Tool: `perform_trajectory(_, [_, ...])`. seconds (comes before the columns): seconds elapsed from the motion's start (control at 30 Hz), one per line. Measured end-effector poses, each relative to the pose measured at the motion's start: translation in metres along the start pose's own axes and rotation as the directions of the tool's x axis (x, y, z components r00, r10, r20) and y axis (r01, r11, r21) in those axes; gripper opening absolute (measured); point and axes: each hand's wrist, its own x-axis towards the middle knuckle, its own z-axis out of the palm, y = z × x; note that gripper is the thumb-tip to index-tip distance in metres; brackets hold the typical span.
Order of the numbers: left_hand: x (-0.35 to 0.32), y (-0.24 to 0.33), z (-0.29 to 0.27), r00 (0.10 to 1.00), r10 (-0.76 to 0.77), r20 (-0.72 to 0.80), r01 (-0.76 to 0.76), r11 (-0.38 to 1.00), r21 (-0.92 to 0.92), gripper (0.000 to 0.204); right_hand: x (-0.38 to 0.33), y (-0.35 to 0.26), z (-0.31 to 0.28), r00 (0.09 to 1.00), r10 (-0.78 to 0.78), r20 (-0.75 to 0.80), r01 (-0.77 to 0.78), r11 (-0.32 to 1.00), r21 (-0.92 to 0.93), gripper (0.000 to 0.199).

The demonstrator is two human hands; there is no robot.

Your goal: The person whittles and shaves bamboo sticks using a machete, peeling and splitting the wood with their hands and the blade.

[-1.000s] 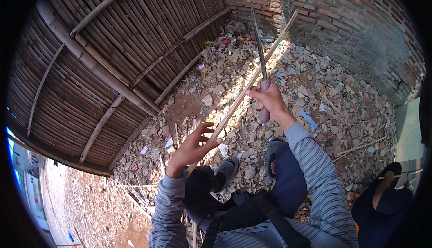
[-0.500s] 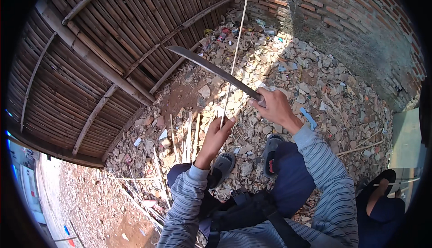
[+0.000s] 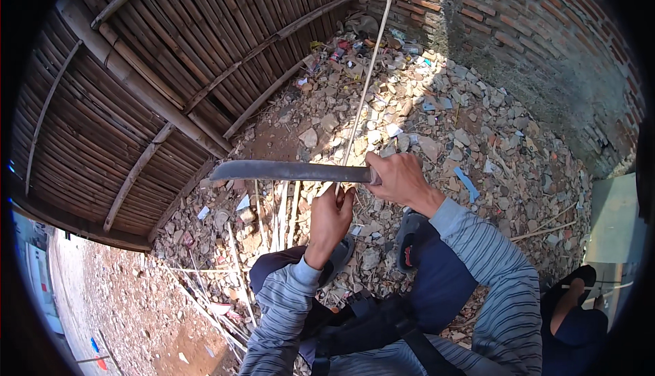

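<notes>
Your right hand (image 3: 399, 179) clamped on the machete (image 3: 286, 170), blade now swung level leftward, your left hand (image 3: 330, 218) gripping the upright bamboo strip (image 3: 368, 79), rubble ground (image 3: 464, 123) below.

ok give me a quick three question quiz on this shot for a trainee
1. True or false: the right hand grips the handle of the long dark metal blade, which lies roughly level and points to the person's left.
2. What does the left hand hold?
A. a red brick
B. the thin pale bamboo strip
C. a blue sandal
3. Fill in: the ground under the feet is covered in broken ____ rubble.

Key
1. True.
2. B. The left hand grips the strip's lower end, just under the blade; the strip runs up toward the red brick wall.
3. Stone.
</notes>
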Motion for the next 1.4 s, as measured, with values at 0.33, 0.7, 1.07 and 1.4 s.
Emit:
perform_trajectory(0.33, [0.002,-0.016,0.014,0.995,-0.014,0.103,0.025,0.994,-0.105,0.034,-0.009,-0.001,0.005,0.999,0.006,0.042,-0.007,1.000,0.022,0.019])
perform_trajectory(0.7, [0.003,0.000,0.005,0.995,-0.052,0.083,0.061,0.992,-0.108,0.042,0.003,0.005,0.001,0.996,0.084,0.016,-0.085,0.996,0.030,0.014])
perform_trajectory(1.07, [-0.003,-0.017,0.006,0.993,0.005,0.115,0.000,0.999,-0.043,0.036,-0.010,0.010,0.010,0.996,0.086,0.007,-0.086,0.996,0.034,0.019])
perform_trajectory(1.4, [-0.008,-0.016,0.009,0.994,0.023,0.111,-0.026,0.999,0.030,0.031,0.004,0.048,-0.003,0.949,0.304,-0.080,-0.303,0.953,0.021,0.017])
